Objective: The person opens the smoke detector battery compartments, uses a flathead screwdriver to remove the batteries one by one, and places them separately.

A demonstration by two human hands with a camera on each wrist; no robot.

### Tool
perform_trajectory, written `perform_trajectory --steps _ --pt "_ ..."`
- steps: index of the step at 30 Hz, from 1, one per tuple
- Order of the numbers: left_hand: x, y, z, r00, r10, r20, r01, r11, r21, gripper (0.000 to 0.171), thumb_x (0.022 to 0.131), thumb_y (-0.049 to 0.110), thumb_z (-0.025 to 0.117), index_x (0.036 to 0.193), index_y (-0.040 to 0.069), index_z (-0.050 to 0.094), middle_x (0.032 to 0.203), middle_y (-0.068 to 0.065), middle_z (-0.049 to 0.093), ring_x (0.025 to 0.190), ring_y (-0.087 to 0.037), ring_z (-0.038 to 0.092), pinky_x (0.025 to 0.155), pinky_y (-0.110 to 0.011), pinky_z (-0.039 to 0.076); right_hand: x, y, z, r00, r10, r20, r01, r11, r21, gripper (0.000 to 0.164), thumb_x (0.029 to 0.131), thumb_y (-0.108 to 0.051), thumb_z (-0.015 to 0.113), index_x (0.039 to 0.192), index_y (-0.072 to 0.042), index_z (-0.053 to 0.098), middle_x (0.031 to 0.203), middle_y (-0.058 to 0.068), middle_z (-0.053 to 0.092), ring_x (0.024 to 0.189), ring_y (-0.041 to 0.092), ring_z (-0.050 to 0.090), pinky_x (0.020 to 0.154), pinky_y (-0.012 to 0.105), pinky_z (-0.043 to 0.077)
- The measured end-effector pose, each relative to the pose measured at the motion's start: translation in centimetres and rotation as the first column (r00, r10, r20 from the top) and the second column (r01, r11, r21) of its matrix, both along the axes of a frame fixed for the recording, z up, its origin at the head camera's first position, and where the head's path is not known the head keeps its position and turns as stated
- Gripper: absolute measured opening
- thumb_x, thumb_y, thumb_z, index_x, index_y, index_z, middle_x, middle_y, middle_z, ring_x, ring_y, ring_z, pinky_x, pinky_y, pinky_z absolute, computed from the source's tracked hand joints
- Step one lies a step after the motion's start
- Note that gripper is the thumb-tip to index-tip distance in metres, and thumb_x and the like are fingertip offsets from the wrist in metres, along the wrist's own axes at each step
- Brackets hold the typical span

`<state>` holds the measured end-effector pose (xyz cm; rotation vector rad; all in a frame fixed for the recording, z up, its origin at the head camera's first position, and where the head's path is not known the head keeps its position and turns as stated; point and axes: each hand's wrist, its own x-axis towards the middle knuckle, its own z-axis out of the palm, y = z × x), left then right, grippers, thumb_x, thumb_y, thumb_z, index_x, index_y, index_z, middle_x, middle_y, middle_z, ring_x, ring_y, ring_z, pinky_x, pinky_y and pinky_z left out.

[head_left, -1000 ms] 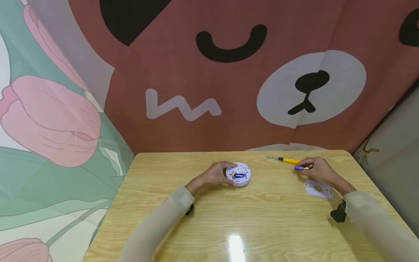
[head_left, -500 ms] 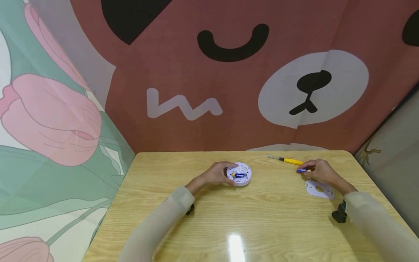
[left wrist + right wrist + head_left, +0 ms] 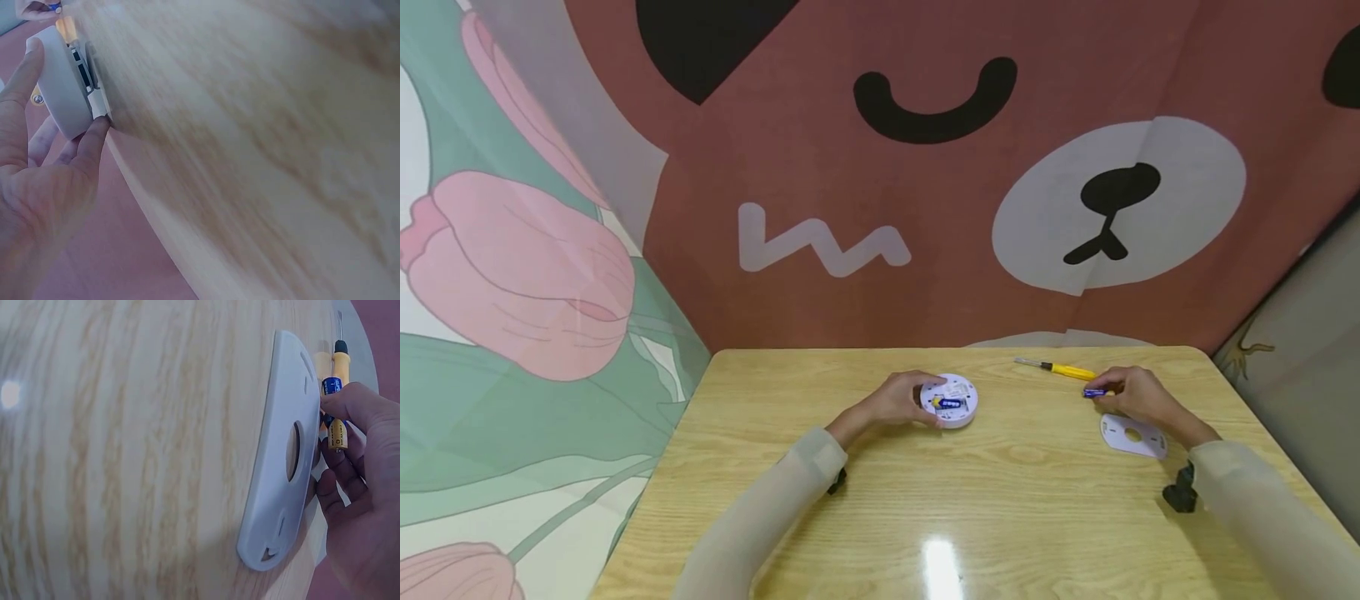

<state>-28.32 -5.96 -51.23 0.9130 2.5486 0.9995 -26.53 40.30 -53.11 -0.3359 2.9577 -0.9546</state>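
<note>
My left hand (image 3: 897, 398) grips a round white device (image 3: 967, 412) by its edge, thumb and fingers on either side. The device looks like a smoke alarm with its back facing up. A blue and yellow battery (image 3: 951, 403) lies in its recess. Off to the right, my right hand (image 3: 1137, 393) pinches a second battery (image 3: 337, 434), blue with a gold end, between thumb and fingers, low over the table. In the right wrist view, a flat white mounting plate (image 3: 265, 506) with a round hole in its middle lies beside that hand.
A screwdriver (image 3: 1071, 372) with a yellow handle lies behind the right hand, its tip pointing left. The wooden table (image 3: 880, 517) meets a wall hanging with a bear print (image 3: 925, 192) at its back edge.
My right hand has shifted slightly to the right and toward me with its battery, uncovering more of the screwdriver handle. My left hand keeps its hold on the round device.
</note>
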Motion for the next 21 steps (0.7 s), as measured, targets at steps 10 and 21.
perform_trajectory --steps 10,21 --pt "0.05 0.09 0.25 1.0 -0.001 -0.009 0.001 1.0 -0.016 0.081 0.081 0.036 0.095 0.152 0.018 0.06 0.151 -0.004 0.061 0.133 -0.015 0.057 0.11 -0.032 0.047 0.13 -0.1 0.52 1.0 -0.001 0.018 0.001 1.0 0.005 0.021 0.087 -0.01 0.087 0.107 -0.004 0.082 0.102 0.011 0.076 0.085 0.015 0.066 0.069 0.024 0.053" --pt "0.14 0.11 0.41 1.0 -0.006 -0.009 0.005 1.0 -0.022 0.081 0.081 0.034 0.095 0.152 0.018 0.06 0.151 -0.004 0.06 0.135 -0.016 0.056 0.111 -0.032 0.046 0.21 0.14 0.66 0.999 0.009 0.039 -0.009 1.0 0.011 0.024 0.089 -0.018 0.087 0.11 -0.006 0.081 0.108 0.012 0.074 0.093 0.021 0.068 0.075 0.028 0.055"
